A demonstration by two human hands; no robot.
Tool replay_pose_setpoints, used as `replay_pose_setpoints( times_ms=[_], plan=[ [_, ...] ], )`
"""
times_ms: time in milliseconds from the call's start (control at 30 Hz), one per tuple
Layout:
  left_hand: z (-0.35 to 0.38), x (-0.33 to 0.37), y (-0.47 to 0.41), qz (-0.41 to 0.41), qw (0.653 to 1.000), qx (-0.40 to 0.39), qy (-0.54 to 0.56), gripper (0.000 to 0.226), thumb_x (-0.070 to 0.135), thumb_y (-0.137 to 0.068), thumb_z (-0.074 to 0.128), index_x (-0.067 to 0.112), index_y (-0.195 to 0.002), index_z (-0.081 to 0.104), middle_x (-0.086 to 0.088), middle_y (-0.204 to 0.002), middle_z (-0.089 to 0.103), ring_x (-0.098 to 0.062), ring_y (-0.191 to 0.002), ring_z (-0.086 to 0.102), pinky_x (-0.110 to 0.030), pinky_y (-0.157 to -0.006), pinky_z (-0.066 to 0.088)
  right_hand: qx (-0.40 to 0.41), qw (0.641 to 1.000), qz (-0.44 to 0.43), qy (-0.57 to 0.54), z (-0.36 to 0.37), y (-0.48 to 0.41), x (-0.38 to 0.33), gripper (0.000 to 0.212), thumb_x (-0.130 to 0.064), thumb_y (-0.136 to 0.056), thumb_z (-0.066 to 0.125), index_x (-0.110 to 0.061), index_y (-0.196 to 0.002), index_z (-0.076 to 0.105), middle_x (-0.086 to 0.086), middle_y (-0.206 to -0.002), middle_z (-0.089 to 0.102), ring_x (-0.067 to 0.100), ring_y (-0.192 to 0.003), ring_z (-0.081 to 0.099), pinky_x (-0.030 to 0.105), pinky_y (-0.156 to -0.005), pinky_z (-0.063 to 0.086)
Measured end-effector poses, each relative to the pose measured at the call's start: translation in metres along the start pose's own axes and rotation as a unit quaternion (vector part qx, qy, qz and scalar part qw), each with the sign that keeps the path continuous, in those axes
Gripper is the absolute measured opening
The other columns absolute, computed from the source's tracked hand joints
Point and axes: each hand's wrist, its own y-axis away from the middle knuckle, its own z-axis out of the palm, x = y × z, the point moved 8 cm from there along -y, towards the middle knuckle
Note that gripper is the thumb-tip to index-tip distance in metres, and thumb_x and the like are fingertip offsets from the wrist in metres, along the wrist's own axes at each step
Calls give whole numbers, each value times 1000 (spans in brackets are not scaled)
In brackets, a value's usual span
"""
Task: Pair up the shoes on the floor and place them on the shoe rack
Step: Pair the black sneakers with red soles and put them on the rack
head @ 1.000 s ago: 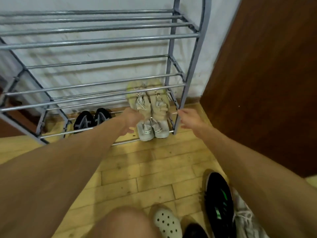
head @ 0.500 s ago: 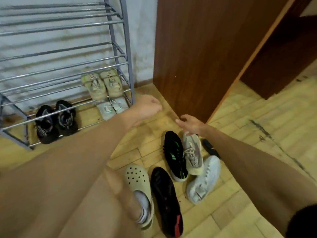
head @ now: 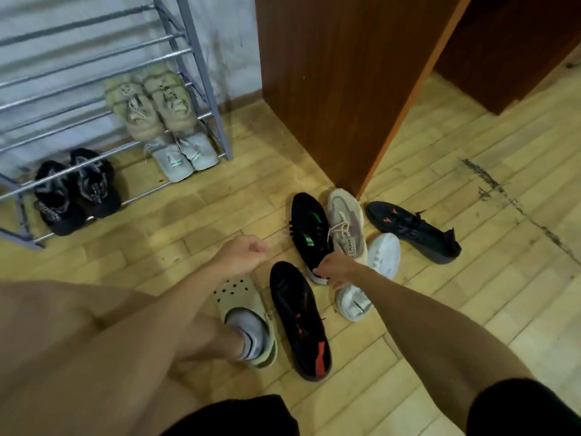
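On the floor right of the shoe rack (head: 201, 73), the right hand (head: 333, 269) has moved from the toes to the black-green shoe (head: 309, 228)'s heel, apparently pinching it. The left hand (head: 243, 254) hovers nearer the rack, an empty fist.
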Motion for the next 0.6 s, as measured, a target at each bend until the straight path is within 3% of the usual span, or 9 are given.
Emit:
replay_pose_setpoints(
  times_ms=[33, 100, 167, 233, 300, 400, 500, 567, 600],
  plan=[
    [-1, -1, -3, -3, 1000, -3, -6, 28, 26, -92, 54, 20, -118, 64, 2, -122, 59, -13, -114, 53, -24, -87, 37, -15, 999, 12, 31, 14, -4, 6, 28, -28, -94, 57, -7, -76, 56, 9, -75, 57, 19, -64, 56, 26, -59, 46],
    [1, -3, -9, -10, 1000, -6, 2, 28, 24, -91, 54, 20, -117, 64, 2, -122, 59, -15, -115, 54, -26, -91, 41, -32, 995, 25, 93, 43, -14, 19, 35, -30, -92, 59, 0, -110, 58, 16, -103, 59, 23, -86, 56, 29, -64, 45],
    [7, -4, -13, -20, 1000, -6, 19, 25, 22, -91, 53, 20, -112, 66, 1, -121, 61, -17, -114, 57, -30, -96, 44, -14, 993, 40, 114, 71, -21, 32, 67, -31, -90, 61, 2, -142, 35, 21, -138, 46, 30, -119, 51, 36, -90, 48],
    [20, -5, -15, -23, 999, -20, 12, 23, 21, -92, 52, 19, -109, 67, 0, -118, 63, -17, -112, 58, -29, -93, 45, 19, 994, 71, 86, 94, -23, 38, 81, -29, -93, 57, 1, -152, 11, 23, -156, 19, 38, -142, 28, 42, -112, 34],
    [30, -3, -15, -17, 999, -34, 9, 23, 20, -92, 52, 19, -110, 66, 2, -114, 62, -17, -110, 59, -27, -88, 45, 67, 989, 116, 64, 102, -28, 42, 79, -23, -94, 54, 3, -151, 5, 24, -157, 17, 40, -144, 24, 45, -114, 29],
    [27, -5, -17, -20, 999, -19, 33, 23, 22, -91, 54, 21, -109, 67, 1, -112, 63, -17, -109, 59, -27, -88, 45, 78, 990, 115, 4, 96, -35, 37, 57, -13, -91, 54, 3, -142, 35, 24, -144, 41, 38, -134, 42, 40, -105, 37],
    [19, -10, -16, -32, 997, -4, 66, 23, 15, -89, 55, 20, -107, 67, 2, -109, 62, -15, -110, 57, -25, -91, 43, 54, 995, 87, 16, 86, -32, 29, 32, -12, -92, 51, 3, -119, 57, 18, -120, 60, 33, -118, 57, 33, -84, 48],
    [17, -8, -13, -25, 997, 0, 79, 25, 9, -88, 55, 19, -107, 68, 1, -109, 61, -13, -108, 55, -22, -88, 40, 32, 995, 74, 62, 84, -25, 21, 15, -12, -93, 48, 0, -99, 56, 12, -99, 57, 29, -107, 58, 32, -78, 52],
    [15, -5, -11, -20, 996, 4, 86, 25, 8, -87, 56, 19, -106, 69, 1, -110, 63, -12, -107, 55, -21, -86, 39, 28, 995, 64, 72, 82, -23, 16, 19, -11, -94, 47, 1, -107, 53, 13, -104, 56, 30, -110, 56, 34, -85, 52]
  ],
)
